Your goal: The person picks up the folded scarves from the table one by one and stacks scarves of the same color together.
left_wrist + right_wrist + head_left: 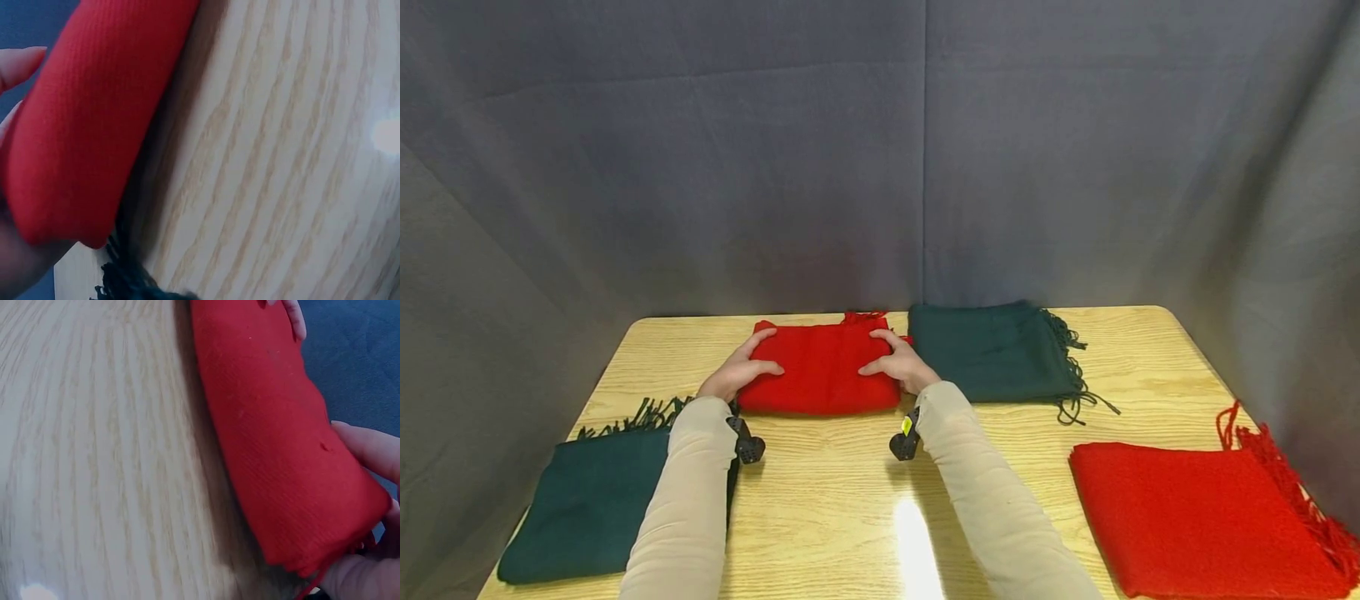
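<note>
A folded red scarf lies crosswise near the back of the table, with a bit of red fringe at its back right corner. My left hand grips its left end, and my right hand its right end; thumbs and index fingers show on top. In the left wrist view, the red scarf is a thick, rounded fold with a shadow along its edge. The right wrist view has the red scarf with my right fingers at its end. The other fingers are largely hidden.
To the right of the held scarf lies a folded dark green scarf with its fringe on the right. Another dark green scarf is at the front left, partly behind my left sleeve. A second red scarf lies front right. Grey curtain surrounds the wooden table.
</note>
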The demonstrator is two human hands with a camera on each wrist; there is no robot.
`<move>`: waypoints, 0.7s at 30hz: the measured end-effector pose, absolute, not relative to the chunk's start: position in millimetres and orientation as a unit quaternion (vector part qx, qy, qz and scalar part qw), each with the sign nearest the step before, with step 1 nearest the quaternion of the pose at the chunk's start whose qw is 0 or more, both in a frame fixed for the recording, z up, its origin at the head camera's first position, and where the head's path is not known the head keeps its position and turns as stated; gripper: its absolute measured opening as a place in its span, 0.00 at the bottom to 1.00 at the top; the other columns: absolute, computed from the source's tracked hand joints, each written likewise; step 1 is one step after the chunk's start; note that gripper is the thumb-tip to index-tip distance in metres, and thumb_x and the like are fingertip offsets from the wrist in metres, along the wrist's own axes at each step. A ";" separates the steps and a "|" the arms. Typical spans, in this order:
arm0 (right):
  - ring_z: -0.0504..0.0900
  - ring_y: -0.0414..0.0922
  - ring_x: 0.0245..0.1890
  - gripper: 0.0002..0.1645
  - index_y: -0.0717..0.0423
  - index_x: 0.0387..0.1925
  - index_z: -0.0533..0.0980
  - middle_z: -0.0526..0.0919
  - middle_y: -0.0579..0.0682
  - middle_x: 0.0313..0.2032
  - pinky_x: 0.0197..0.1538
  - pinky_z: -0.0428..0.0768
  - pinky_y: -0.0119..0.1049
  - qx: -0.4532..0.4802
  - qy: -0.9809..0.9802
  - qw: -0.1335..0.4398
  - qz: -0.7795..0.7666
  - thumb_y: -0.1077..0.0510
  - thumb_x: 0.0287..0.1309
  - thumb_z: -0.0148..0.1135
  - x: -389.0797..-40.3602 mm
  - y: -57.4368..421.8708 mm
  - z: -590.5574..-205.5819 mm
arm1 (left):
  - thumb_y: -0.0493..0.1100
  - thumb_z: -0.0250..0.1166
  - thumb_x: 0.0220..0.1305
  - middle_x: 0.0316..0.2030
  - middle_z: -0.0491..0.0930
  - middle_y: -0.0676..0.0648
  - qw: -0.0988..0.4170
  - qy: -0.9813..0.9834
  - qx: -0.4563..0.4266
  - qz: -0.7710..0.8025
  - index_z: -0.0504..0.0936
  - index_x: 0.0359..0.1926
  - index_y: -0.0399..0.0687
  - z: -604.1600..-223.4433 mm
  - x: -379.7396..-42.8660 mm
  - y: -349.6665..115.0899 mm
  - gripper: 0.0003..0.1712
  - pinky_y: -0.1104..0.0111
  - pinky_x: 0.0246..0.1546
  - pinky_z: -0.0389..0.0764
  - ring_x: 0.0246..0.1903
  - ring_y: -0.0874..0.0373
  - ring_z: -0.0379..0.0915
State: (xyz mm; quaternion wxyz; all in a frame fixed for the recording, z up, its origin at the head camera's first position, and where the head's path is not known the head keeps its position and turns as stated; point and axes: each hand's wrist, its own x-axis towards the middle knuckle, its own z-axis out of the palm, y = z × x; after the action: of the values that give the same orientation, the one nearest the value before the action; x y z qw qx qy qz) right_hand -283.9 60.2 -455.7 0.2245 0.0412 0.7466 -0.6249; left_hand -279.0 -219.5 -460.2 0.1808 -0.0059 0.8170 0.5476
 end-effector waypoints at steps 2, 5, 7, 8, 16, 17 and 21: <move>0.66 0.53 0.53 0.42 0.46 0.62 0.62 0.63 0.54 0.57 0.48 0.74 0.42 0.035 0.756 0.218 -0.616 0.64 0.43 0.67 -283.3 60.1 -455.3 | 0.38 0.63 0.51 0.66 0.47 0.36 0.179 0.817 -0.010 0.548 0.48 0.70 0.57 -459.6 -278.2 -218.9 0.49 0.49 0.58 0.56 0.59 0.40 0.51; 0.63 0.53 0.55 0.42 0.47 0.61 0.62 0.62 0.55 0.59 0.51 0.71 0.44 0.024 0.767 0.211 -0.605 0.64 0.43 0.68 -282.6 59.5 -454.2 | 0.37 0.63 0.50 0.66 0.48 0.36 0.177 0.815 -0.016 0.552 0.48 0.70 0.57 -460.2 -278.2 -218.6 0.49 0.49 0.58 0.56 0.59 0.40 0.51; 0.62 0.53 0.56 0.42 0.47 0.62 0.63 0.61 0.54 0.60 0.52 0.71 0.45 0.018 0.769 0.209 -0.604 0.64 0.43 0.67 -282.1 59.0 -453.2 | 0.37 0.64 0.50 0.66 0.47 0.36 0.176 0.813 -0.017 0.555 0.48 0.70 0.57 -461.2 -278.8 -218.7 0.49 0.49 0.58 0.56 0.59 0.40 0.51; 0.62 0.53 0.56 0.42 0.47 0.62 0.63 0.61 0.54 0.60 0.52 0.71 0.45 0.018 0.767 0.209 -0.606 0.64 0.43 0.67 -281.8 58.7 -452.7 | 0.37 0.64 0.50 0.66 0.47 0.36 0.175 0.812 -0.018 0.557 0.49 0.70 0.57 -461.6 -279.2 -218.8 0.49 0.49 0.58 0.56 0.59 0.40 0.51; 0.63 0.53 0.55 0.38 0.52 0.59 0.67 0.63 0.55 0.59 0.51 0.73 0.43 0.017 0.776 0.180 -0.605 0.67 0.42 0.66 -278.5 55.2 -452.4 | 0.32 0.62 0.45 0.64 0.50 0.35 0.168 0.820 -0.002 0.547 0.48 0.70 0.55 -459.2 -278.9 -216.6 0.52 0.49 0.55 0.62 0.58 0.39 0.52; 0.63 0.53 0.55 0.37 0.52 0.59 0.67 0.64 0.55 0.59 0.51 0.73 0.43 0.017 0.778 0.175 -0.603 0.68 0.42 0.66 -278.4 55.0 -452.3 | 0.31 0.62 0.45 0.64 0.51 0.35 0.168 0.821 -0.001 0.545 0.48 0.70 0.55 -458.5 -278.9 -216.2 0.52 0.49 0.55 0.62 0.58 0.39 0.52; 0.62 0.53 0.56 0.38 0.53 0.59 0.67 0.63 0.55 0.59 0.52 0.72 0.44 0.020 0.786 0.162 -0.597 0.68 0.41 0.65 -278.8 55.3 -451.3 | 0.31 0.60 0.45 0.62 0.53 0.35 0.162 0.826 0.004 0.540 0.48 0.69 0.51 -455.4 -280.7 -214.4 0.50 0.48 0.57 0.59 0.57 0.39 0.53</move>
State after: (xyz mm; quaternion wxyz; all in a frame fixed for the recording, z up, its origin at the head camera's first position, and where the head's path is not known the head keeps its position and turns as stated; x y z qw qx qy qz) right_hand -278.8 55.3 -451.3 0.1619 0.0203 0.7856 -0.5968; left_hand -280.7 -214.4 -455.4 0.1617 0.0042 0.8259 0.5401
